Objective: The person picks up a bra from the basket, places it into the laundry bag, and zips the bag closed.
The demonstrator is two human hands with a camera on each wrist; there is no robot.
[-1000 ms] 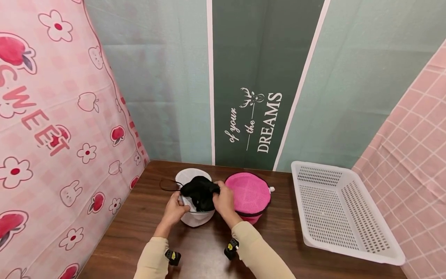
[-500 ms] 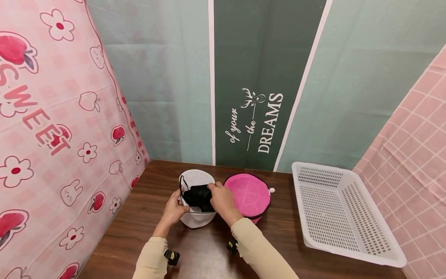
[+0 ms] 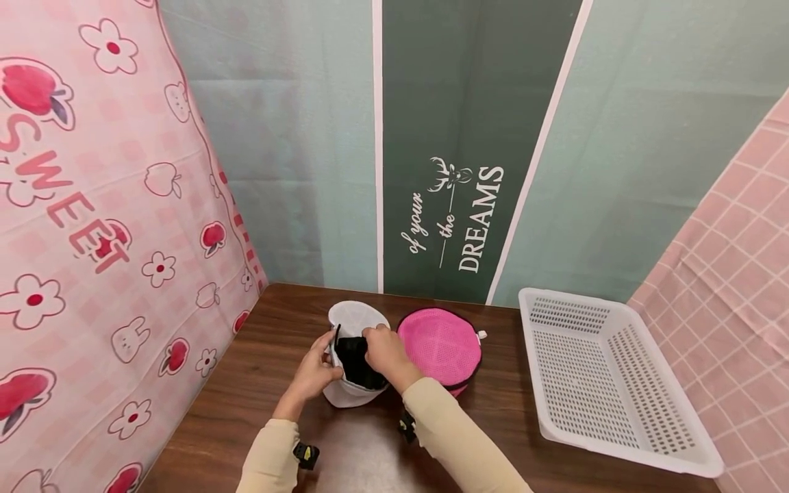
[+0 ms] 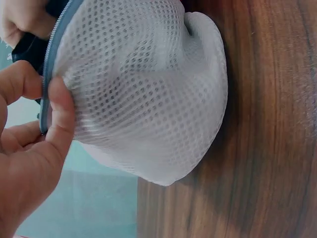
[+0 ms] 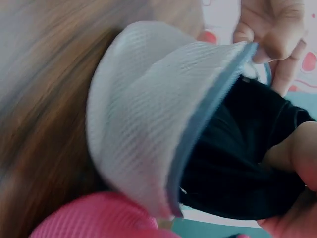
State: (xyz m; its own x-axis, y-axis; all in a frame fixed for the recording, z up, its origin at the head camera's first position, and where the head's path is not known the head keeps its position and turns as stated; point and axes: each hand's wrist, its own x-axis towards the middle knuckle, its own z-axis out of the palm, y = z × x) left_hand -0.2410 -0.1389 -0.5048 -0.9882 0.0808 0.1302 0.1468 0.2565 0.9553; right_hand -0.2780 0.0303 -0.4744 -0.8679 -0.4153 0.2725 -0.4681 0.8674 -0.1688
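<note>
A white mesh laundry bag (image 3: pixel 348 397) with a grey zip stands unzipped on the table, left of centre in the head view. My left hand (image 3: pixel 313 373) pinches its zipped rim between thumb and fingers, plainly so in the left wrist view, where the bag's wall (image 4: pixel 133 89) bulges beside the hand. Inside the opening lies a black garment (image 3: pixel 354 359) with a thin strap; its exact kind is hidden by folds. My right hand (image 3: pixel 387 352) grips the garment's upper right part at the mouth. In the right wrist view, thumb and fingers hold the black cloth (image 5: pixel 228 163).
A round pink mesh bag (image 3: pixel 440 346) with black trim and a white tag stands close to the right. Farther right is a white perforated plastic basket (image 3: pixel 585 370). All stand on a brown wooden table (image 3: pixel 246 383), with hanging printed cloths around it.
The black garment has gone from bunched above the bag's mouth down into it, and its strap has come inside from the left. My right hand has moved slightly left.
</note>
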